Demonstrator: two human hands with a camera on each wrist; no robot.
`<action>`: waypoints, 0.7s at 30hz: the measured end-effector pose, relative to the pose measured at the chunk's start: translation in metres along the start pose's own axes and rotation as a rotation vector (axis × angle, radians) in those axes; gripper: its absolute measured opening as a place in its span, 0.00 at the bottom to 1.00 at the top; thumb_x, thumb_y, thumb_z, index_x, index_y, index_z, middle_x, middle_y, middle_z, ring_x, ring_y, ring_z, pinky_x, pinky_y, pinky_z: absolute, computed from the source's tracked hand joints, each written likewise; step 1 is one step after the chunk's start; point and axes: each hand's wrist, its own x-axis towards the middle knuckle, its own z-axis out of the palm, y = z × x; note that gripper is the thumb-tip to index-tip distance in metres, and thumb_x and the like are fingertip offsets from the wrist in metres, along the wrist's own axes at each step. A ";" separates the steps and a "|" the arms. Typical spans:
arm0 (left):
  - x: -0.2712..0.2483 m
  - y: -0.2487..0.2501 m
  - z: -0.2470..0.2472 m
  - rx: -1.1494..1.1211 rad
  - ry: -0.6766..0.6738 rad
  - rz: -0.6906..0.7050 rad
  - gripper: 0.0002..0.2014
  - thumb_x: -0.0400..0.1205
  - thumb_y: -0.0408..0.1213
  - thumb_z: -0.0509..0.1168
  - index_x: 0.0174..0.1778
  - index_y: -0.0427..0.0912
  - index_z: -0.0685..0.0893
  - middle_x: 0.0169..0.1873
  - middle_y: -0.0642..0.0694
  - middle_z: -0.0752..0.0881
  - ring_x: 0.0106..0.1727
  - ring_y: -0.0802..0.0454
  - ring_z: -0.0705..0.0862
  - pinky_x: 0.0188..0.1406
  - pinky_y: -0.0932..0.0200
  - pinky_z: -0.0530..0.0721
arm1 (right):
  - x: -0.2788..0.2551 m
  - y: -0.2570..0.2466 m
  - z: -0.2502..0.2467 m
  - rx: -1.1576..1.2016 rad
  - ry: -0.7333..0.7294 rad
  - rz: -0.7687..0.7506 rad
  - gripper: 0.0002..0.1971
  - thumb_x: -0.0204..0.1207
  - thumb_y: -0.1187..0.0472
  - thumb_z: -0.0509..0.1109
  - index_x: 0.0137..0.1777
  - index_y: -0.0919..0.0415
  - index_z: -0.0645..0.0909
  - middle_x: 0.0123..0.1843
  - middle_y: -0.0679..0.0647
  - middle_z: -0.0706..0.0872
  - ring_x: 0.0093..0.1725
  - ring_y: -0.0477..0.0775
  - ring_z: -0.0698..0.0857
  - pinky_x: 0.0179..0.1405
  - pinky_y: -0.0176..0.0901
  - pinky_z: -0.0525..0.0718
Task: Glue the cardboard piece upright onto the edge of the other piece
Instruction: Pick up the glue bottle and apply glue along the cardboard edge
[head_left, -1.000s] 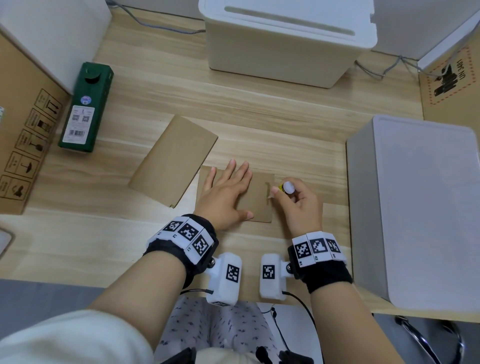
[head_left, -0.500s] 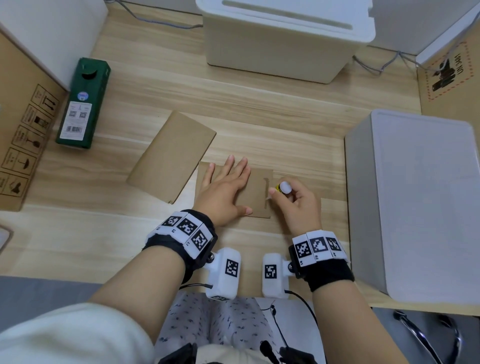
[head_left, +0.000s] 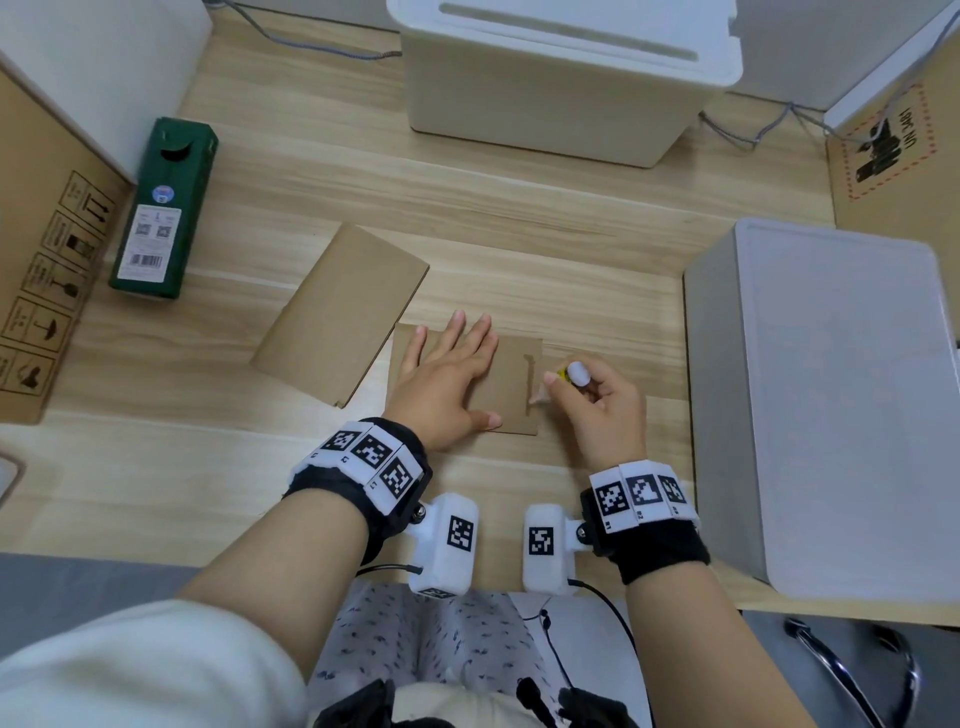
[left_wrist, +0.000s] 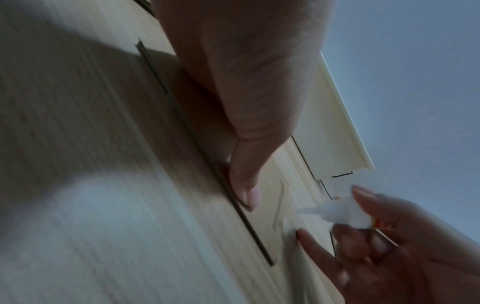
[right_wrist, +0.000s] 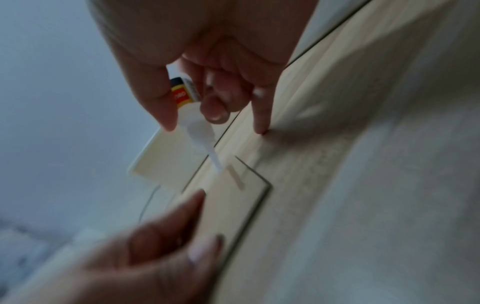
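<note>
A small brown cardboard piece (head_left: 511, 379) lies flat on the wooden table. My left hand (head_left: 447, 374) presses it down with straight fingers. A darker line of glue (head_left: 529, 382) runs along its right edge. My right hand (head_left: 587, 400) pinches a small white glue bottle (head_left: 574, 374) with a yellow label, its nozzle (right_wrist: 215, 162) pointing down at the card by the glue line (right_wrist: 236, 179). The little finger rests on the table. A larger cardboard piece (head_left: 343, 317) lies flat to the left, its corner over the small piece.
A green carton (head_left: 163, 208) lies at the left. A white bin (head_left: 561, 78) stands at the back and a grey box (head_left: 826, 405) close on the right. Brown cardboard boxes (head_left: 36, 291) flank the table on both sides. A cable (head_left: 748, 130) trails at the back right.
The glue line on the small piece has grown longer toward me as my right hand drew the bottle nearer. My left hand has stayed flat on the card.
</note>
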 end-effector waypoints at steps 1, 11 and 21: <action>0.000 0.000 0.000 -0.004 -0.001 -0.001 0.46 0.73 0.52 0.68 0.79 0.51 0.46 0.82 0.57 0.42 0.81 0.57 0.35 0.77 0.48 0.28 | 0.000 -0.003 -0.003 0.067 0.040 0.021 0.12 0.66 0.62 0.72 0.25 0.48 0.76 0.30 0.49 0.80 0.31 0.48 0.76 0.33 0.35 0.74; -0.004 0.002 -0.008 -0.012 -0.022 -0.005 0.47 0.71 0.52 0.70 0.80 0.51 0.48 0.83 0.53 0.44 0.82 0.54 0.38 0.79 0.47 0.33 | 0.004 -0.051 -0.043 0.512 0.071 0.024 0.13 0.66 0.65 0.77 0.41 0.54 0.75 0.32 0.51 0.91 0.33 0.44 0.86 0.44 0.34 0.85; -0.002 0.011 -0.013 0.027 -0.048 -0.041 0.47 0.71 0.50 0.71 0.80 0.51 0.48 0.83 0.53 0.44 0.83 0.52 0.38 0.80 0.45 0.34 | 0.000 -0.069 -0.070 0.361 0.094 -0.015 0.06 0.73 0.64 0.70 0.46 0.52 0.79 0.33 0.45 0.92 0.32 0.39 0.86 0.40 0.31 0.84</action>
